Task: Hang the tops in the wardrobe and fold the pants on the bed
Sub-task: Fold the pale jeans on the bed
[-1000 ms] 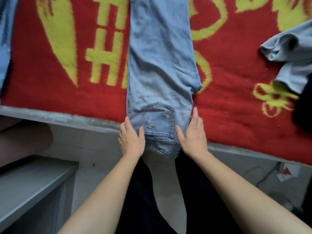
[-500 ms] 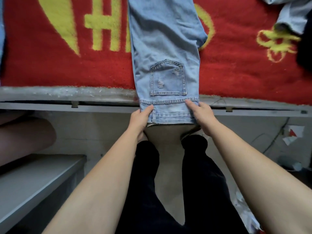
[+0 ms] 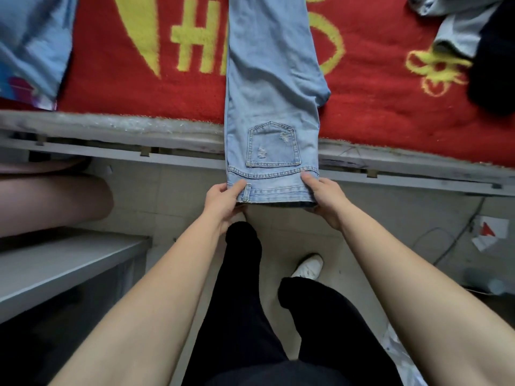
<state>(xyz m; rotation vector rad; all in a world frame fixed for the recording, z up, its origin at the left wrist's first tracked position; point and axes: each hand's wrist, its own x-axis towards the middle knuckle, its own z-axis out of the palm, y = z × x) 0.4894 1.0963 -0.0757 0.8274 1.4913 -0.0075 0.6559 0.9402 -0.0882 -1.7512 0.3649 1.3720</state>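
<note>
A pair of light blue jeans (image 3: 271,87), folded lengthwise with a back pocket facing up, lies across the red and yellow blanket (image 3: 117,90) on the bed. The waistband hangs past the bed's edge. My left hand (image 3: 224,203) pinches the waistband's left corner, thumb on top. At the right corner, my right hand (image 3: 324,199) grips the same band. The legs run off the top of the frame.
A light blue garment (image 3: 33,43) lies on the bed at far left. A grey top (image 3: 457,26) and a dark garment (image 3: 493,59) sit at far right. The metal bed rail (image 3: 181,160) runs across. A grey bench (image 3: 55,271) stands at left; cable and paper lie on the floor at right.
My hands went from lying flat beside the pocket to gripping the waistband corners, and the jeans have slid toward me so the waistband overhangs the bed edge.
</note>
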